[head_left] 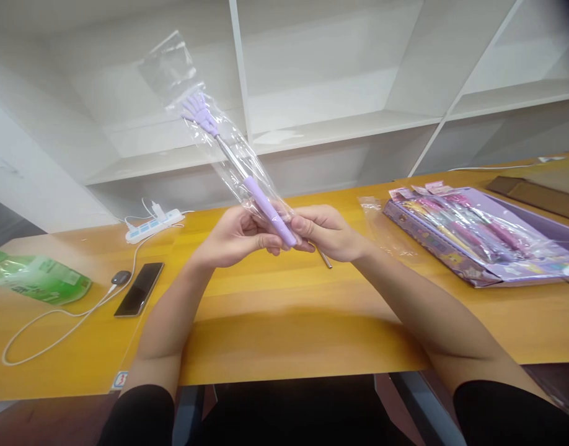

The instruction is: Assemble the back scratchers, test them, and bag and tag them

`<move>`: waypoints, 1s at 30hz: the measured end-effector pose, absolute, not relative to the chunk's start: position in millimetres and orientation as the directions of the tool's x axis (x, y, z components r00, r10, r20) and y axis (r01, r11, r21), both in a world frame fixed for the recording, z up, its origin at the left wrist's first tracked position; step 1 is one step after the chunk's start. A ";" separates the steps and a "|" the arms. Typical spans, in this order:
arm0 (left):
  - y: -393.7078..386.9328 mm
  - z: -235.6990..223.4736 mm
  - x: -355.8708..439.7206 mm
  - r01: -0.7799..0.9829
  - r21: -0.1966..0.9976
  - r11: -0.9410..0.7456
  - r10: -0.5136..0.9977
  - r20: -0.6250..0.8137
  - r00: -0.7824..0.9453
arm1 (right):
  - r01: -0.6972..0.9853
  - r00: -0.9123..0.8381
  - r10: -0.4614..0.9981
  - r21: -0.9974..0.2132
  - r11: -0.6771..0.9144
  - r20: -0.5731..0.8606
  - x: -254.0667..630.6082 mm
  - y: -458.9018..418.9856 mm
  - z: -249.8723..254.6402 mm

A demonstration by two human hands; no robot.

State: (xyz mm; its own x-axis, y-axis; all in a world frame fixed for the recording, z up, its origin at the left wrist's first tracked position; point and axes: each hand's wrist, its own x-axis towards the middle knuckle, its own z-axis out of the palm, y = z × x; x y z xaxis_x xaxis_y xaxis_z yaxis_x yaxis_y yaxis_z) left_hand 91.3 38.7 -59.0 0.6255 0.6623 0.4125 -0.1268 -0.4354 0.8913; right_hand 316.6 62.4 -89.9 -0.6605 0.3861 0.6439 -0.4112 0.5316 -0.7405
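Note:
A purple back scratcher [266, 203] with a hand-shaped head and a metal rod lies inside a clear plastic bag [170, 65]. It is held up above the table, tilted with its head to the upper left. My left hand [240, 235] is closed round the bagged handle from the left. On the other side, my right hand [328, 232] pinches the bag near the handle's lower end. Beneath my right hand a thin metal rod [325, 257] shows on the table, most of it hidden.
A purple display box [428, 251] with several bagged back scratchers [470, 223] stands at right, beside a loose clear bag [389, 229]. At left are a green bottle [43, 279], a phone [139, 290], a white cable [52, 313] and a power strip [155, 226]. White shelves [312, 133] rise behind.

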 end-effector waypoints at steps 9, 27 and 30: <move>45.4 -40.9 54.2 0.196 0.810 -0.552 0.695 0.317 0.646 | -0.103 -0.689 0.361 -0.577 0.810 0.629 317.3 74.5 -87.1; 111.5 -55.4 10.1 0.405 0.827 -0.391 0.920 0.359 0.156 | 0.291 -0.930 0.356 -0.770 0.568 -0.089 267.2 114.4 -181.0; 114.7 -59.8 11.2 0.527 0.782 -0.332 0.943 0.257 0.212 | 0.319 -0.937 0.307 -0.759 0.567 -0.165 261.6 111.1 -192.3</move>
State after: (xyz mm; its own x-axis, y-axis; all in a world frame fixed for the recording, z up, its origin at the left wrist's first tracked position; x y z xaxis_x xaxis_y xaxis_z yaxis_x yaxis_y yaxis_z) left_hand 11.2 114.7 -59.8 0.2117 0.9429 0.2573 0.5272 -0.3318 0.7823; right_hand 261.6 111.1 -192.3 -0.9372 0.3073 -0.1647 0.3194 0.5672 -0.7591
